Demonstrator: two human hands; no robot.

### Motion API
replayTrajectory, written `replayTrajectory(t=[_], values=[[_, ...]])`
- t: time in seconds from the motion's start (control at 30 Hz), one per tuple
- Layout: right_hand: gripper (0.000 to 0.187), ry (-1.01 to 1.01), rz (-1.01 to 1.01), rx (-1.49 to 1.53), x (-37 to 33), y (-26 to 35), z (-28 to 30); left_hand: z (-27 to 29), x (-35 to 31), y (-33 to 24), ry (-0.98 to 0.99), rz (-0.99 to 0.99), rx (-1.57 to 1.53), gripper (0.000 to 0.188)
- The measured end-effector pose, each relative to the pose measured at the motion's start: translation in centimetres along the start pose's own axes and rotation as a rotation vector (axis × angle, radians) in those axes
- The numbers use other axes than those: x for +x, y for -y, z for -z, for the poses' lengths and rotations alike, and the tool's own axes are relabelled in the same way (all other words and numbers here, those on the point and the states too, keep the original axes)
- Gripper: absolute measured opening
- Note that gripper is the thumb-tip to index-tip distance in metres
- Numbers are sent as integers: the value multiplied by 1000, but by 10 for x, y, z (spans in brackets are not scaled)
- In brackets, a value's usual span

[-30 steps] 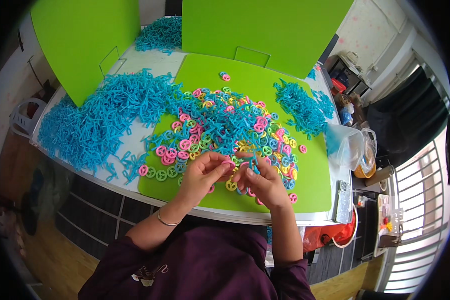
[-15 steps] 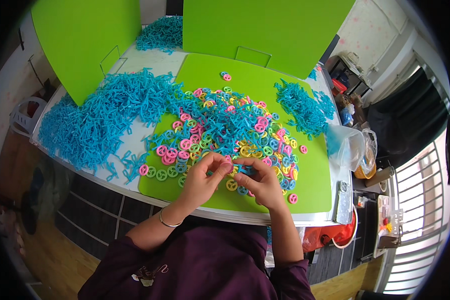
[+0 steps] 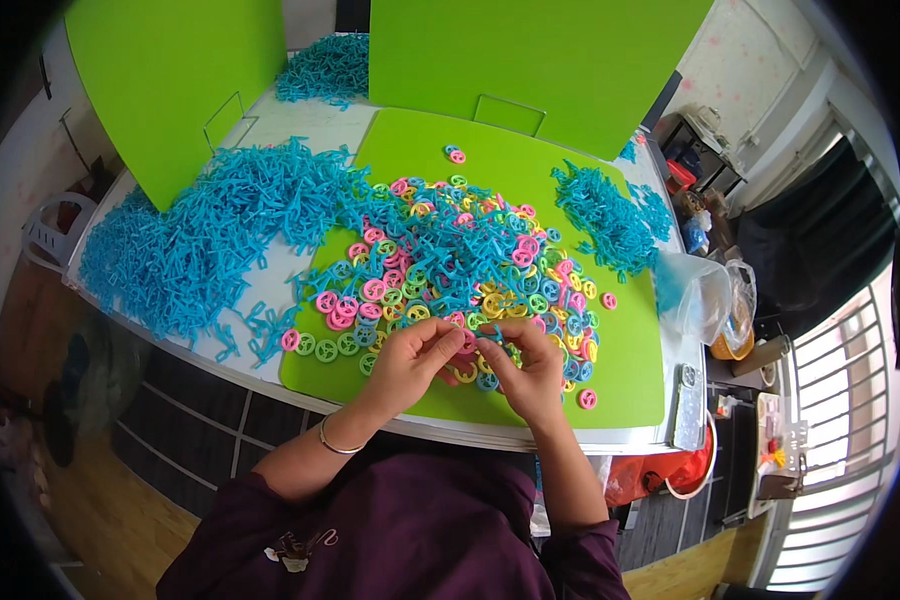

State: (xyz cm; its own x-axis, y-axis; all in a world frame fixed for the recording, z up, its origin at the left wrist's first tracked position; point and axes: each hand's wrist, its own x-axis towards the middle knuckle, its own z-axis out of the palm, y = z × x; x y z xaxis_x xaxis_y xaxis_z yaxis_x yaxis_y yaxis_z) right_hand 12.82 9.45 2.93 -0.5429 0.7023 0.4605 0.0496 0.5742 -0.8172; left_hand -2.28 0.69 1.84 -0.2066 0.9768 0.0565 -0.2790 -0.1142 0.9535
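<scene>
Centre of frame: left hand (image 3: 406, 368) pinches pink wheel (image 3: 468, 343); right hand (image 3: 530, 375), thumb and forefinger nearly closed, grips blue piece (image 3: 497, 333). Wheel's facing, piece's long axis: unreadable behind fingers. Green mat (image 3: 625, 370) beneath; barred window (image 3: 820, 410) right.

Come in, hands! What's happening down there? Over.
Left hand pinching pink wheel. Right hand close against it, fingering blue clip. Coloured wheels and heaped blue clips just beyond both hands.
</scene>
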Motion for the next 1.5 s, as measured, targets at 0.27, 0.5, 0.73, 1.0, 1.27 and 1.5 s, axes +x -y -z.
replayTrajectory(t=[0.27, 0.5, 0.73, 1.0, 1.27, 1.5], values=[[15, 11, -293, 280, 0, 1, -8, -4, -1, 3, -75, -128, 114, 20], [26, -4, -413, 413, 2, 2, 0, -5, 0, 0, -163, -169, 207, 18], [22, 6, -211, 385, -4, -1, -9, 3, 1, 3, -148, -27, 1, 14], [19, 2, -89, 168, -7, -3, -8, 1, 0, 4, -209, 34, -125, 10], [19, -22, 534, -355, 2, 5, -13, 3, -1, 4, -229, 16, -123, 9], [22, 54, 240, -99, -2, 2, -7, 7, 3, 3, -170, 89, -299, 9]])
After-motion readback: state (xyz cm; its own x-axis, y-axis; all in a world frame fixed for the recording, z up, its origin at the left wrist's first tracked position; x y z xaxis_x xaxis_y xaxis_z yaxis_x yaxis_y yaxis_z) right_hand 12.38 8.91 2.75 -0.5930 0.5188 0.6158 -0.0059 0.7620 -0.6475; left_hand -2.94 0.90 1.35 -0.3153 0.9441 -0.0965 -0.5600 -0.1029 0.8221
